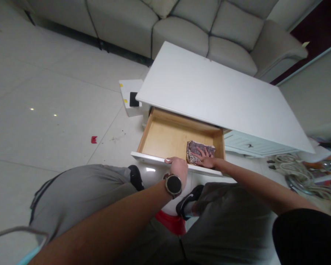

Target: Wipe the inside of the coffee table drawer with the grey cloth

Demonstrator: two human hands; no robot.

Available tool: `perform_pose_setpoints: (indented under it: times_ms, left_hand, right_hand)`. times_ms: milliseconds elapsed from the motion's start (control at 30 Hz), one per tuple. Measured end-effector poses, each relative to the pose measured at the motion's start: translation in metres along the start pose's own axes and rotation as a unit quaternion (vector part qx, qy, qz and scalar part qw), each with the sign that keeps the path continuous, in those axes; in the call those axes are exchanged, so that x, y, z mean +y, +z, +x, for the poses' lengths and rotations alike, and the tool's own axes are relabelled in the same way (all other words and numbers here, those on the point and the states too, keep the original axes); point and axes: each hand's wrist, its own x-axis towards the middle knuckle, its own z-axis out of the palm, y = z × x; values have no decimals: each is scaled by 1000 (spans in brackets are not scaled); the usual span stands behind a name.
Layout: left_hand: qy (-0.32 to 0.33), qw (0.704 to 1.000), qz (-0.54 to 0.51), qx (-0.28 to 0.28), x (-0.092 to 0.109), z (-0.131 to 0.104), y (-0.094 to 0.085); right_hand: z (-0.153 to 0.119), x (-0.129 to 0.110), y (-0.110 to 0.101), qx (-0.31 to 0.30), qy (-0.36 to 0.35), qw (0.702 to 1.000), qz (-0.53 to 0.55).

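Observation:
A wooden drawer (165, 137) stands pulled out from a white coffee table (223, 92). In the drawer's right front corner lies a folded patterned cloth (192, 148), brownish purple and white. My right hand (205, 159) rests flat on this cloth with its fingers spread. My left hand (178, 169), with a dark round watch (173, 184) on the wrist, is closed over the top edge of the drawer's white front panel, thumb along the edge. Its fingertips are hidden behind the panel.
A grey sofa (179, 33) runs behind the table. Left of the table is a white box (129, 86) with a black item on it. A small red piece (94, 140) lies on the floor. Coiled cables (289, 165) are at the right.

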Motion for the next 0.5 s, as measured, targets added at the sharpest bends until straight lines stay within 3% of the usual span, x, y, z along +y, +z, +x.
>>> perform_pose_setpoints:
  times_ms: [200, 500]
  left_hand:
    - [-18, 999, -19, -20, 2, 3, -1]
    - [-84, 993, -82, 17, 7, 10, 15]
  right_hand:
    - [27, -63, -20, 6, -52, 998, -24]
    - [59, -188, -34, 77, -146, 986, -38]
